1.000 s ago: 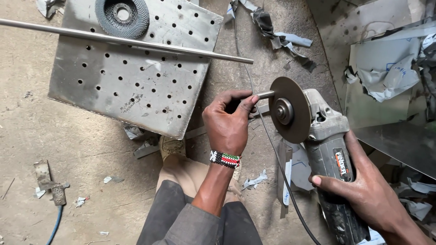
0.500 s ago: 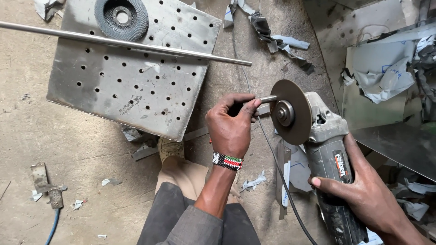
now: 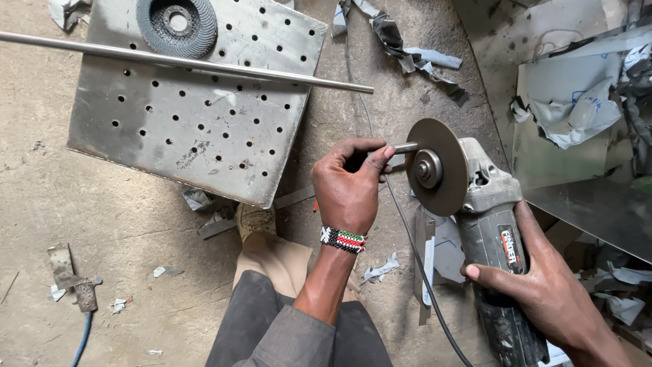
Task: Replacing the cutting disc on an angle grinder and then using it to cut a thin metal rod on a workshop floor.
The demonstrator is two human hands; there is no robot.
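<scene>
**A grinder and its disc are held in two hands**

An angle grinder (image 3: 492,231) is held low on its dark body by the right hand (image 3: 543,292). The fingers (image 3: 492,275) of that hand are wrapped tight around it. The grinder is at the right side of the view, above the dusty floor (image 3: 81,204). Its round brown disc (image 3: 438,166) is turned up toward the camera.

A thin metal wrench (image 3: 404,147) is pinched in the left hand (image 3: 350,187). The fingers (image 3: 373,156) are closed on one end of it, and the other end is touching the left edge of the disc. A beaded band (image 3: 343,239) is worn on the left wrist.

A thin black cable (image 3: 421,272) is seen running down past the disc, between the two hands.

A flat metal plate (image 3: 197,129) full of small holes is lying on the floor to the left. A long steel rod (image 3: 183,62) is laid across it. A dark round flap disc (image 3: 176,25) is resting on the plate's top edge. Scraps of torn film (image 3: 407,58) are scattered near the top. A shoe (image 3: 255,221) is seen just under the plate's corner.
</scene>
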